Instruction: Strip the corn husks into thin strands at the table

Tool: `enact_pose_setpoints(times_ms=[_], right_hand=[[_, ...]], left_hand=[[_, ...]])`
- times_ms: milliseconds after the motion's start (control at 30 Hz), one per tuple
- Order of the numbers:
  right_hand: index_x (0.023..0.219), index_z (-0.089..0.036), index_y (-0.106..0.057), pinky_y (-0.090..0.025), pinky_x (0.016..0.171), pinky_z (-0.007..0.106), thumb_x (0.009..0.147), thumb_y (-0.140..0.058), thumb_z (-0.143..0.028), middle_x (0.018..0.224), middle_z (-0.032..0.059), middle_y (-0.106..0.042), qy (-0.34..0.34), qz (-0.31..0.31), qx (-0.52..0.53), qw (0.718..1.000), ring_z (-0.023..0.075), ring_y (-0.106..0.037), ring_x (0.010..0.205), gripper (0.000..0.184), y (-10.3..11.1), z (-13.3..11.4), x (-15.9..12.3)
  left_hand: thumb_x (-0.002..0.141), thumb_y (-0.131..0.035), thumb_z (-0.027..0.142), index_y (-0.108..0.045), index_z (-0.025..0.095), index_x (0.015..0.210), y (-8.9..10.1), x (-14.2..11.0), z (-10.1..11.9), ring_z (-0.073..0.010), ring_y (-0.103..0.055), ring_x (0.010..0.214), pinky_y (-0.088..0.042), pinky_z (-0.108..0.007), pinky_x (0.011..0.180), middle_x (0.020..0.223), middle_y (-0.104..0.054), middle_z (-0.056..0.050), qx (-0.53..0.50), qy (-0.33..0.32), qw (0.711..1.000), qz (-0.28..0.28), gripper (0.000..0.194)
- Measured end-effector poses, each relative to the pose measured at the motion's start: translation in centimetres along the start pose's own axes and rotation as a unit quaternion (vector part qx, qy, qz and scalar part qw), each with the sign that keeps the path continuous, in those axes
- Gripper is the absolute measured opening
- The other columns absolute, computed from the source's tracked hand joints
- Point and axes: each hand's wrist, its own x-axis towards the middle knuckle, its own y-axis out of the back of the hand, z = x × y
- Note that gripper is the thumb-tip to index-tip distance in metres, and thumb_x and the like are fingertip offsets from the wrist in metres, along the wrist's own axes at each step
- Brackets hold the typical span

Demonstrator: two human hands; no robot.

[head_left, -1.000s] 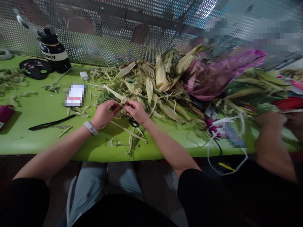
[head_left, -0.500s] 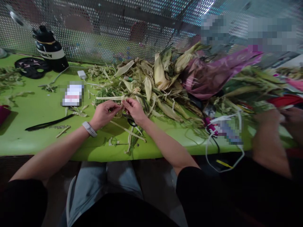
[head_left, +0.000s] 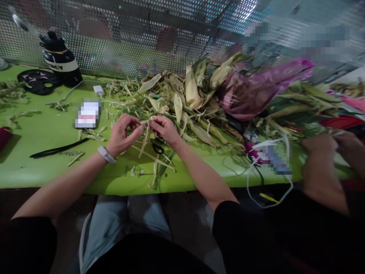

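My left hand, with a pale band at the wrist, has thumb and forefinger closing on a pale corn husk strip. From the other side my right hand pinches the same strip near its top. One end of it hangs down between the hands. Just under my right hand lie black loop handles, probably of scissors, partly covered. Loose husk strips are scattered below on the green table. A heap of corn husks lies behind my hands.
Left of my hands are a phone, a black strap, a black mask and a bottle. To the right are a purple plastic bag and white cables. Another person's hands work at far right.
My left hand has risen slightly and its fingers have opened wider. The strip's pale end, which pointed left over the hand, now hangs downward between my hands.
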Motion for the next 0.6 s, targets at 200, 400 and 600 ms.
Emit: enact_pose_setpoints(times_ms=[200, 400, 600], right_hand=[[0.080, -0.017, -0.058, -0.036, 0.046, 0.019, 0.079, -0.068, -0.046, 0.061, -0.0064, -0.050, -0.002, -0.060, -0.014, 0.998, 0.0046, -0.044, 0.047, 0.031, -0.43, 0.02, -0.69], [0.084, -0.018, -0.058, -0.030, 0.041, 0.019, 0.081, -0.062, -0.044, 0.060, -0.0040, -0.056, -0.076, -0.046, 0.011, 0.996, 0.0063, -0.045, 0.045, 0.027, -0.29, -0.68, -0.83], [0.071, -0.020, -0.050, -0.023, 0.035, 0.020, 0.079, -0.062, -0.062, 0.047, -0.0067, -0.045, -0.141, -0.036, 0.040, 0.989, 0.0057, -0.038, 0.038, 0.045, -0.59, -0.35, -0.68]], left_hand=[[0.094, -0.048, 0.040, -0.061, 0.016, 0.086, -0.21, 0.17, -0.37, -0.0146, -0.053, 0.070, -0.041, -0.027, 0.067, 0.077, -0.059, -0.004, 0.045, 0.035, 0.994, -0.093, 0.028], [0.091, -0.052, 0.041, -0.054, 0.017, 0.079, -0.19, 0.23, -0.28, -0.0102, -0.042, 0.059, -0.033, -0.023, 0.056, 0.065, -0.050, 0.002, -0.044, 0.104, 0.984, -0.139, 0.028], [0.090, -0.054, 0.042, -0.060, 0.016, 0.087, -0.43, 0.06, -0.13, -0.0093, -0.042, 0.060, -0.036, -0.023, 0.058, 0.069, -0.052, 0.002, -0.128, 0.099, 0.967, -0.199, 0.027]])
